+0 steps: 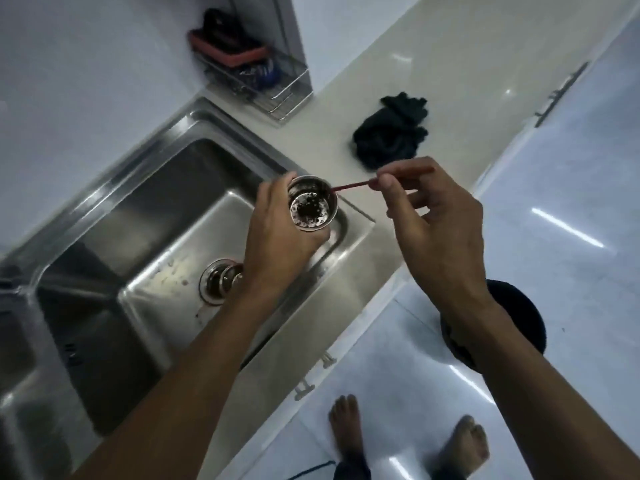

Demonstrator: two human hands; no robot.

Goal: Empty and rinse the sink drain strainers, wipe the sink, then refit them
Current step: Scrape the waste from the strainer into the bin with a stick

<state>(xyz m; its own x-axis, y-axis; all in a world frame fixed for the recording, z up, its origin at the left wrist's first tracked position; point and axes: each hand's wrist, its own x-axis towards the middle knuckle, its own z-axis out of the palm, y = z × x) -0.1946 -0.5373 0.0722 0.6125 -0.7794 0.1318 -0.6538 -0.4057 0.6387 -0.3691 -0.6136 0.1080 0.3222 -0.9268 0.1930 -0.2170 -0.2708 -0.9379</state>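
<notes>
My left hand (277, 233) grips a steel drain strainer (311, 206) over the right end of the stainless sink (145, 216). Dark residue lies in the strainer's perforated bottom. My right hand (433, 216) pinches a thin red stick (353, 186) between thumb and fingers; its tip reaches the strainer's rim. Below, the sink's drain opening (221, 280) shows, partly hidden by my left wrist. A second basin (20, 375) lies at the left edge.
A dark cloth (391, 133) lies crumpled on the pale countertop (415, 64). A wire rack (256, 77) with an orange-rimmed item stands behind the sink. A black round bin (512, 317) sits on the glossy floor beside my bare feet (408, 441).
</notes>
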